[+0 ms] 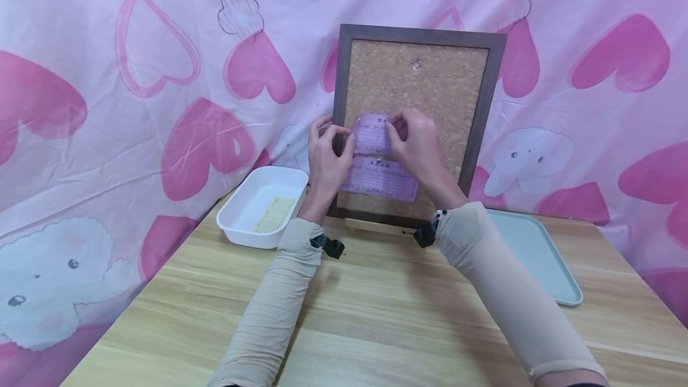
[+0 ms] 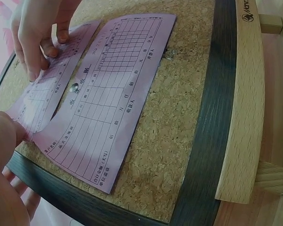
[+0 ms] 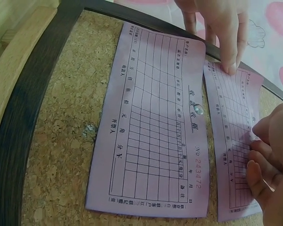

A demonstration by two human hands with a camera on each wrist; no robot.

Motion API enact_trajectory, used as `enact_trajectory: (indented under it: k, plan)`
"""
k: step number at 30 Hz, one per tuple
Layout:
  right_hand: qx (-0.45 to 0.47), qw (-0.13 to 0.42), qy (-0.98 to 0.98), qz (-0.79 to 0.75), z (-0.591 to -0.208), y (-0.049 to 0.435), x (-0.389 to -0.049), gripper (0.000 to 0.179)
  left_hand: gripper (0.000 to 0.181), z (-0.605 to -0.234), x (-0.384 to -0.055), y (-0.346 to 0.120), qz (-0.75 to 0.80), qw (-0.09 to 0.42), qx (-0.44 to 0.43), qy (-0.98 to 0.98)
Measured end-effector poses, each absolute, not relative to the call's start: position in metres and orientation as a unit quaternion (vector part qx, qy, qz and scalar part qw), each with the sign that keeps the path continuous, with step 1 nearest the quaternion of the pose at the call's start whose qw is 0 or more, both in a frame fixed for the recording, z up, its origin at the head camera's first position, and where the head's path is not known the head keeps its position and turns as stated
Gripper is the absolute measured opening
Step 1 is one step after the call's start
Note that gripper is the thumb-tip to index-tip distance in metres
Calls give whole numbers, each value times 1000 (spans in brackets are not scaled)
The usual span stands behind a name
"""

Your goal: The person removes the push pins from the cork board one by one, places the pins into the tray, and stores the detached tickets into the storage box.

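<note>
A framed cork board (image 1: 451, 88) stands upright with two pink receipt slips on it. A silver thumbtack (image 3: 198, 109) goes through the lower slip (image 3: 151, 122) near its top middle. My left hand (image 1: 329, 157) pinches the left end of the upper slip (image 1: 372, 136), its other fingers reaching over the board's frame; that corner of the slip is bent up in the left wrist view. On the same slip, near its top middle, my right hand (image 1: 421, 142) rests with bent fingertips (image 3: 254, 176) against the paper. Whatever may be between those fingertips is hidden.
Several silver tacks (image 1: 416, 64) show on the cork near the top. At the left stands a white tub (image 1: 231, 220) holding a yellow slip (image 1: 274, 214). A pale green tray (image 1: 543, 261) lies at the right on the wooden table (image 1: 365, 315). A patterned pink cloth hangs behind.
</note>
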State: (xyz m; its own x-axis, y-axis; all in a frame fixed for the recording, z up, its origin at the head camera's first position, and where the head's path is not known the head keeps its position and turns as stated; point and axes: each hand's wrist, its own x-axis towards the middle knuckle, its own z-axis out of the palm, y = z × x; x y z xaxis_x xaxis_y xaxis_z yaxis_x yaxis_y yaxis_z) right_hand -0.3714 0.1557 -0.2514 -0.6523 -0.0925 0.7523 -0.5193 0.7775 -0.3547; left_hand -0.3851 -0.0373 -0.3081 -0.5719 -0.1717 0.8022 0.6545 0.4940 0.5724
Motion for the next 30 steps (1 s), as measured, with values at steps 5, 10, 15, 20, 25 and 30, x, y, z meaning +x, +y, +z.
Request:
enact_trajectory:
  k: [5,10,15,20,25,30]
  plan:
    - [180,369,-865,288,-252,159,-366,15,13,-307,-385,-39,-480,429,-163,-747]
    - [181,362,-864,300,-254,165,-358,13,13,-306,-384,-41,-483,429,-154,-747]
    - [175,351,-865,313,-257,175,-350,10,14,-304,-383,-44,-485,427,-150,-748]
    - [165,350,-869,308,-262,189,-340,9,13,-304,-381,-44,-495,420,-152,-745]
    - [179,363,-865,297,-267,201,-331,9,12,-304,-379,-45,-493,426,-155,-743]
    - [201,391,-848,296,-271,213,-323,9,13,-300,-377,-48,-486,434,-156,-742]
